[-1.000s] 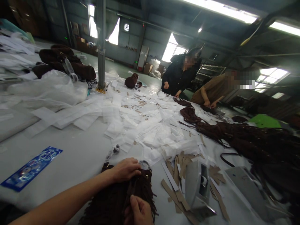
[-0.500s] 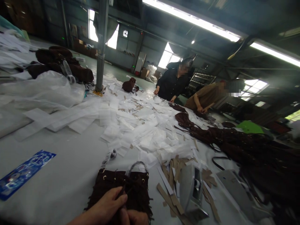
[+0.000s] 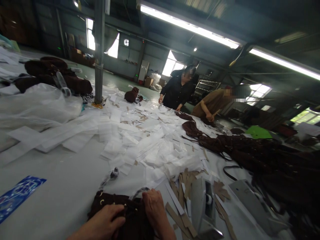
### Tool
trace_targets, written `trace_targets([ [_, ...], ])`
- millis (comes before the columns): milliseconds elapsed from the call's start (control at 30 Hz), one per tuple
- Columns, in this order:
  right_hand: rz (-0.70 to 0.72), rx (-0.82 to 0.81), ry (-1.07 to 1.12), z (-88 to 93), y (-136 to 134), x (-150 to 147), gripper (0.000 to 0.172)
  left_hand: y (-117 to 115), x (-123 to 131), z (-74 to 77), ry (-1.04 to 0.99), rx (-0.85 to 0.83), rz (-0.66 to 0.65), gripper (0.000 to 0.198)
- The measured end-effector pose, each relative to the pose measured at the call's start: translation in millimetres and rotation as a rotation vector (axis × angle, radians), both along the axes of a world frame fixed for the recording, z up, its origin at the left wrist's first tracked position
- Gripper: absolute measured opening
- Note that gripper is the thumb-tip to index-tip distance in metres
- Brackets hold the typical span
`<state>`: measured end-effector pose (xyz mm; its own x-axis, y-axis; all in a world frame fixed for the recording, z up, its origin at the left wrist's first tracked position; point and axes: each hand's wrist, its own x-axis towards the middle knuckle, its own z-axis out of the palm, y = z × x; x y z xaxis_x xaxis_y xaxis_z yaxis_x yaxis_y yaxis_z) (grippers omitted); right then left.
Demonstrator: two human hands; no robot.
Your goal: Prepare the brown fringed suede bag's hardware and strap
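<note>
A dark brown fringed bag (image 3: 133, 218) with metal eyelets along its top lies before me at the bottom of the head view. Its handles look covered in a clear or pale wrap. My left hand (image 3: 106, 220) is closed on the bag's front, just under the eyelets, thumb and fingers together. Over the bag's upper right edge, beside the handle, my right hand (image 3: 156, 210) is curled with its fingers gripping the brown material. The fingertips of both hands are partly hidden.
Right of the bag are a grey tape dispenser (image 3: 203, 206), brown paper strips (image 3: 183, 190) and a large heap of brown bags (image 3: 262, 160). White wrapping scraps (image 3: 155, 143) cover the mid-table. A blue printed strip (image 3: 21, 196) lies left. Two people (image 3: 178, 90) work across the table near a post (image 3: 99, 60).
My right hand has moved up from the bag's front to its upper right edge. My left hand has shifted slightly left and down in view. The whole view has turned a little.
</note>
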<state>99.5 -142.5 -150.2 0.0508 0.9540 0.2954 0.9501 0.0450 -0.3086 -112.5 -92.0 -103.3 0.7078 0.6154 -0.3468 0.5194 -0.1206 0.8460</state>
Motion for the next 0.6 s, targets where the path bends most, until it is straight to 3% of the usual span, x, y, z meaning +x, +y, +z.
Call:
trace_targets([
  [100, -0.064, 0.056, 0.033, -12.0, -3, 1, 0.047, 1, 8, 14.7, 0.039, 0.413, 0.018, 0.033],
  [200, -0.115, 0.119, 0.084, -16.6, -5, -5, 0.049, -1, 33, 24.4, 0.087, 0.594, -0.063, 0.039],
  [267, -0.151, 0.158, 0.126, -15.4, -9, -9, 0.051, -1, 52, 22.8, 0.098, 0.567, -0.208, 0.032],
  [367, -0.204, 0.26, 0.232, -9.0, -17, -11, 0.05, 1, 66, 7.9, 0.006, 0.47, -0.381, 0.029],
  [500, -0.04, 0.339, 0.115, -6.4, -28, -5, 0.042, 4, 59, -20.1, -0.077, 0.452, -0.423, 0.036],
  [600, 0.028, 0.325, -0.044, -17.7, -28, 0, 0.039, 7, 56, -37.6, -0.084, 0.424, -0.429, 0.035],
])
